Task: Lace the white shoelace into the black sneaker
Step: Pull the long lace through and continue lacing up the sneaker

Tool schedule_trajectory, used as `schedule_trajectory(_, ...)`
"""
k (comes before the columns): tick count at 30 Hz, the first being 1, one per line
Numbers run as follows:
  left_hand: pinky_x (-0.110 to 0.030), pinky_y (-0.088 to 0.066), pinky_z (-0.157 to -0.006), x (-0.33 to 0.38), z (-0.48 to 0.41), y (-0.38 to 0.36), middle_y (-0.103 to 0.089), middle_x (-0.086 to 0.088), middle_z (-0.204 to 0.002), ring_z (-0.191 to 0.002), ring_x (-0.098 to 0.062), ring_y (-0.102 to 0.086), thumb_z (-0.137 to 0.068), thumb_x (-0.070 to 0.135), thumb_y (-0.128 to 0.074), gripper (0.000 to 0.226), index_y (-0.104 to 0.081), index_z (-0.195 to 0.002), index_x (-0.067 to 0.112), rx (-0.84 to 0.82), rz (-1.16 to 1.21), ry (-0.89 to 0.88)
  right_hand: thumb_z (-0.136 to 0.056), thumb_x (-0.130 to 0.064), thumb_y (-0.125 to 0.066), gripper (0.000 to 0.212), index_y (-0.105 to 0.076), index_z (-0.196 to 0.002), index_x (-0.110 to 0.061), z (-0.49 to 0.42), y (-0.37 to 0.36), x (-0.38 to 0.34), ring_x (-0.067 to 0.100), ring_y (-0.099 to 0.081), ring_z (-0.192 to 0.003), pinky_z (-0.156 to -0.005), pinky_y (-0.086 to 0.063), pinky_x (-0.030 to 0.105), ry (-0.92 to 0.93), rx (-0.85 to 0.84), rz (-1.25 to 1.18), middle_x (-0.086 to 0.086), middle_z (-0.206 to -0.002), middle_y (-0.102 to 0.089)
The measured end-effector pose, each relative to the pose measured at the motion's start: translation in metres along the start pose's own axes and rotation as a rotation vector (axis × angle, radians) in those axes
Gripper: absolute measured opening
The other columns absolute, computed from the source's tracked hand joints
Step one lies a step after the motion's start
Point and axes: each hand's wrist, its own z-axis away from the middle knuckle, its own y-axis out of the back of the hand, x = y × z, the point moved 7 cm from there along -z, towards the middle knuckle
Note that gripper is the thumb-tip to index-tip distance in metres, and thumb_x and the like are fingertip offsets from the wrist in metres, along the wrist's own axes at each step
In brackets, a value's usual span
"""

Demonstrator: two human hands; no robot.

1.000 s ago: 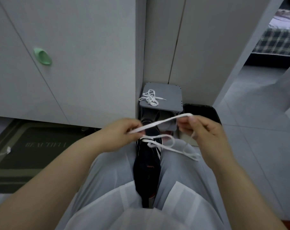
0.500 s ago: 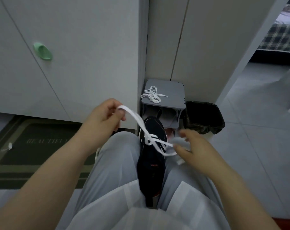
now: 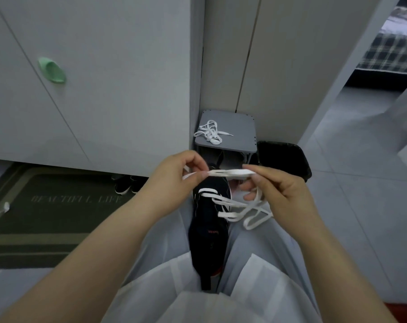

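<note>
The person sits with the black sneaker (image 3: 209, 231) wedged between the grey trouser legs (image 3: 165, 241), toe pointing away. That hold keeps it steady and leaves both hands free. The white shoelace (image 3: 229, 172) already crosses the front of the shoe in 2 or 3 bars, and its slack spills to the right over the thigh.

The left hand (image 3: 174, 180) pinches the lace between thumb and forefinger. The right hand (image 3: 283, 192) pinches it too, with loose loops hanging beneath its lower fingers. Between them a short stretch, which looks doubled, is drawn level above the toe. My guess is that this flattens out twists before threading the next holes.

Beyond, a 2nd lace (image 3: 209, 132) lies bunched on a small grey stool (image 3: 237, 123), beside a black bin (image 3: 285, 157).
</note>
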Motion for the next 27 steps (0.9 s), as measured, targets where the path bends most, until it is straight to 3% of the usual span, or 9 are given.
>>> schedule_trajectory(4, -0.003, -0.037, -0.059, -0.030, 0.010, 0.002, -0.061, 0.008, -0.077, -0.065, 0.006, -0.052, -0.088, 0.017, -0.059, 0.008, -0.067, -0.086, 0.015, -0.026, -0.126, 0.089, -0.087, 0.000, -0.055, 0.029, -0.070, -0.092, -0.025, 0.006, 0.009, 0.007, -0.002, -0.063, -0.095, -0.082, -0.045, 0.009, 0.019, 0.094, 0.022, -0.007, -0.099, -0.069)
schedule_trajectory(7, -0.010, -0.039, -0.064, -0.056, 0.018, 0.027, -0.062, 0.003, -0.078, -0.074, -0.011, -0.054, -0.091, 0.017, -0.055, 0.012, -0.064, -0.083, 0.017, 0.134, -0.070, 0.204, -0.089, -0.001, -0.053, 0.027, -0.071, -0.088, -0.022, 0.008, 0.026, 0.008, -0.004, -0.063, -0.084, -0.078, -0.045, 0.008, -0.053, 0.174, -0.040, -0.014, -0.085, -0.071)
schedule_trajectory(9, -0.021, -0.044, -0.073, -0.068, 0.025, 0.053, -0.062, 0.001, -0.082, -0.082, -0.017, -0.058, -0.096, 0.019, -0.044, 0.019, -0.058, -0.084, 0.019, 0.356, 0.261, 0.325, -0.090, 0.001, -0.051, 0.032, -0.070, -0.087, -0.024, 0.010, 0.033, 0.009, -0.001, -0.061, -0.067, -0.068, -0.046, 0.008, -0.080, 0.108, 0.045, -0.013, -0.068, -0.068)
schedule_trajectory(11, -0.033, -0.049, -0.083, -0.065, 0.024, 0.065, -0.069, 0.000, -0.093, -0.096, -0.016, -0.065, -0.099, 0.020, -0.036, 0.024, -0.056, -0.086, 0.017, 0.436, 0.792, 0.374, -0.090, 0.004, -0.050, 0.040, -0.070, -0.085, -0.030, 0.013, 0.032, 0.019, 0.004, -0.058, -0.064, -0.063, -0.045, 0.009, -0.134, -0.044, 0.274, -0.012, -0.067, -0.066)
schedule_trajectory(14, -0.046, -0.048, -0.080, -0.036, 0.013, 0.067, -0.072, 0.005, -0.080, -0.081, -0.010, -0.070, -0.098, 0.021, -0.036, 0.022, -0.054, -0.087, 0.018, 0.388, 1.315, 0.348, -0.086, 0.007, -0.048, 0.043, -0.072, -0.085, -0.029, 0.016, 0.026, 0.050, 0.004, -0.059, -0.082, -0.075, -0.042, 0.014, -0.210, -0.217, 0.671, -0.013, -0.088, -0.063)
schedule_trajectory(18, -0.057, -0.041, -0.086, 0.020, -0.002, 0.049, -0.060, 0.007, -0.067, -0.063, -0.009, -0.064, -0.096, 0.020, -0.037, 0.022, -0.051, -0.079, 0.015, 0.178, 1.650, 0.321, -0.077, 0.012, -0.047, 0.045, -0.073, -0.097, -0.018, 0.021, 0.013, 0.063, 0.006, -0.044, -0.101, -0.086, -0.026, 0.010, -0.090, -0.185, 0.840, -0.016, -0.101, -0.052)
schedule_trajectory(21, -0.063, -0.036, -0.092, 0.054, -0.011, 0.040, -0.064, 0.001, -0.073, -0.074, -0.017, -0.067, -0.095, 0.015, -0.040, 0.016, -0.050, -0.083, 0.012, 0.095, 1.723, 0.366, -0.070, 0.014, -0.046, 0.052, -0.074, -0.094, -0.024, 0.027, 0.001, 0.058, -0.003, -0.043, -0.096, -0.089, -0.026, 0.008, 0.024, -0.279, 0.775, -0.022, -0.099, -0.055)
schedule_trajectory(25, -0.075, -0.036, -0.059, 0.085, -0.019, 0.032, -0.069, -0.006, -0.092, -0.101, -0.025, -0.058, -0.092, 0.019, -0.049, 0.018, -0.054, -0.074, 0.018, -0.019, 1.448, 0.407, -0.078, 0.004, -0.051, 0.049, -0.071, -0.093, -0.038, 0.043, 0.000, 0.071, -0.010, -0.042, -0.102, -0.089, -0.026, 0.002, -0.073, -0.537, 0.732, -0.028, -0.105, -0.055)
schedule_trajectory(27, -0.068, -0.047, -0.059, 0.093, -0.021, 0.031, -0.068, -0.012, -0.093, -0.101, -0.028, -0.056, -0.091, 0.016, -0.051, 0.018, -0.056, -0.074, 0.015, -0.030, 1.477, 0.403, -0.081, 0.002, -0.051, 0.049, -0.069, -0.095, -0.041, 0.050, 0.010, 0.074, -0.006, -0.050, -0.105, -0.090, -0.036, 0.007, -0.135, -0.553, 0.619, -0.023, -0.111, -0.060)
